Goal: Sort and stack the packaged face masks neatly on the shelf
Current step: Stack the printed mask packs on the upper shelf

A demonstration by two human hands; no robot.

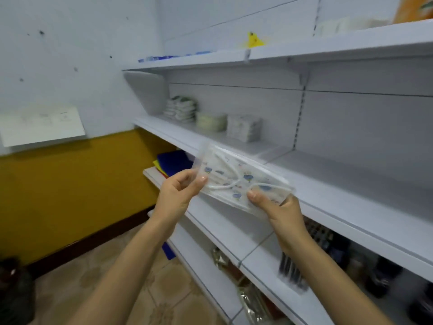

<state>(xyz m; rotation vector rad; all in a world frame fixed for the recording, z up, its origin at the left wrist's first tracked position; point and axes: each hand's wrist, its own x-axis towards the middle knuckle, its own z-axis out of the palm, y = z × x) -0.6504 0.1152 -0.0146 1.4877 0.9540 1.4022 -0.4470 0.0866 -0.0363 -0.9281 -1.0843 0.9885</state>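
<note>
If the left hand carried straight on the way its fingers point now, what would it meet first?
The left hand points up and right, pinching the mask packet it shares with the right hand. Beyond the packet, probably the middle shelf's front edge; depth is hard to judge from this one view.

one head-worn view, tilted, looking forward and down along the white shelf (351, 207), close in.
</note>
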